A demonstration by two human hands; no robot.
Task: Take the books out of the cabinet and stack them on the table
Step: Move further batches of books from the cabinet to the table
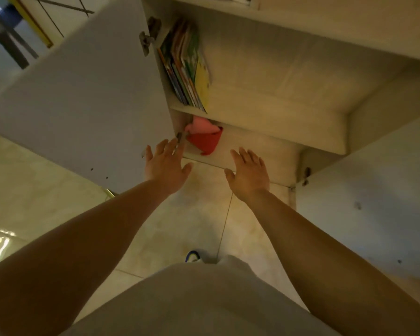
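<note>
Both forearms bare to the lower frame edge; no sleeves, watch, bracelets or rings visible on the left hand (pixel 165 163) or the right hand (pixel 249 174). Nails short, no polish discernible. Below and between the hands, a plain light-grey fabric garment (pixel 199 301) covers the torso, no print or seams seen. Just above its hem, the toe of a white shoe with blue trim (pixel 193 256).

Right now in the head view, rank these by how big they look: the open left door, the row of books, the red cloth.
1. Left door
2. Books
3. Red cloth, partly hidden, and nearness may skew this.
</note>
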